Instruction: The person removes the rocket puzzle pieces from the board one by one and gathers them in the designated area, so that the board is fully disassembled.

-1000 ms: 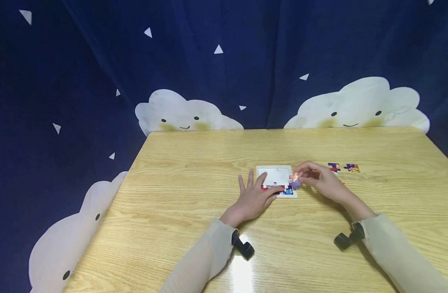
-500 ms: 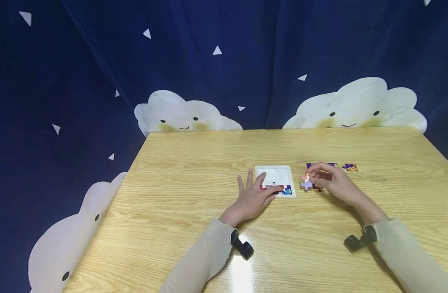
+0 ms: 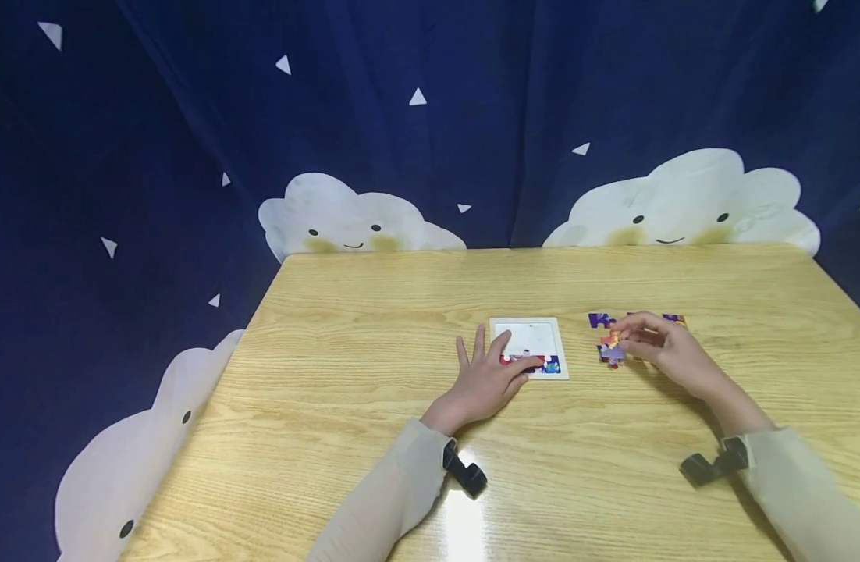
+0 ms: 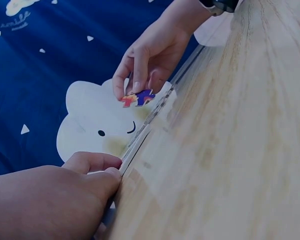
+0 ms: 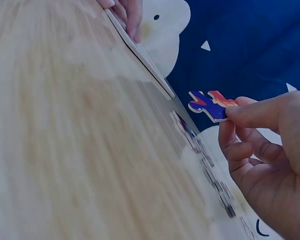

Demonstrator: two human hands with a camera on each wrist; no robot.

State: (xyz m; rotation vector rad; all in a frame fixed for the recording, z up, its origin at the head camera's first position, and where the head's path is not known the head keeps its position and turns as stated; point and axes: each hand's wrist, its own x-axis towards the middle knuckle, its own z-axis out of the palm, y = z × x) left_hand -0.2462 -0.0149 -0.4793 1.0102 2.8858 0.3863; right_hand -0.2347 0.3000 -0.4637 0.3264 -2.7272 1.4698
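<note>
Drawn rightward from the white tray (image 3: 531, 337) within the last second, my right hand (image 3: 672, 355) hung over the loose pieces (image 3: 599, 320) on the wooden table (image 3: 374, 328), a single puzzle piece (image 5: 210, 106) pinched in the air between thumb and fingertips. My left hand (image 3: 482, 384) stayed spread on the white tray, thumb reaching across its lower row of fitted pieces (image 3: 552, 364), the outer fingers fanned past its left side. By its look, the puzzle piece was light and stiff, thin board with a printed face that might have been a little slick; its narrow knobs seemed the fragile part, likeliest to bend or fray. I judged the best hold to be by the solid body, clear of the knobs, with a gentle squeeze. My own fingers covered some loose pieces, so I could not count them.
</note>
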